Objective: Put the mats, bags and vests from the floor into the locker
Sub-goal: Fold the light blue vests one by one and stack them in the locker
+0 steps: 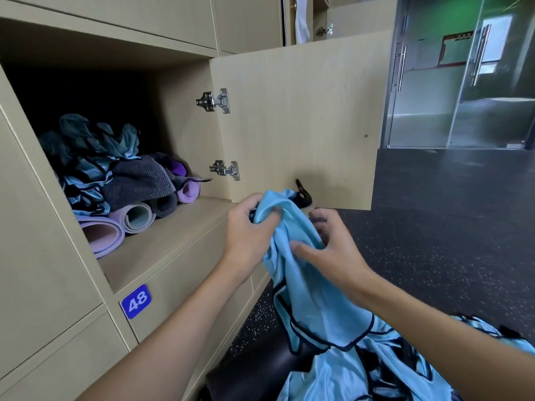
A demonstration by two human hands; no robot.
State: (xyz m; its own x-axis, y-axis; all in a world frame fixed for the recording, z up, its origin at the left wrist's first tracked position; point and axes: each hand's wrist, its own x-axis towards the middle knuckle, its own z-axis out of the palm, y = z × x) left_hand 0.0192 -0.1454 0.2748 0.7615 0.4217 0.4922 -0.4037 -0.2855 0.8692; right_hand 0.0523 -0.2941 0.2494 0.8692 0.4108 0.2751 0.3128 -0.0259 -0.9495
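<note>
your left hand (pixel 249 233) gripped the bunched top of a light blue vest (pixel 301 285), fingers curled into the cloth, and your right hand (pixel 333 250) held the same vest just below, thumb laid across the fabric and fingers hooked round its far side. you held the vest up in front of the locker (pixel 162 247), just off the front right corner of its shelf and below the open door (pixel 295 120). its lower part hung down to a heap of blue vests (pixel 376 371) on the dark speckled floor (pixel 434 227). inside, rolled mats (pixel 136 217) lay along the shelf's left side, ends towards the front edge, with a grey bag (pixel 136 180) and crumpled vests (pixel 86 157) piled on them. a blue label (pixel 136 301) reading 48 sat under the shelf
</note>
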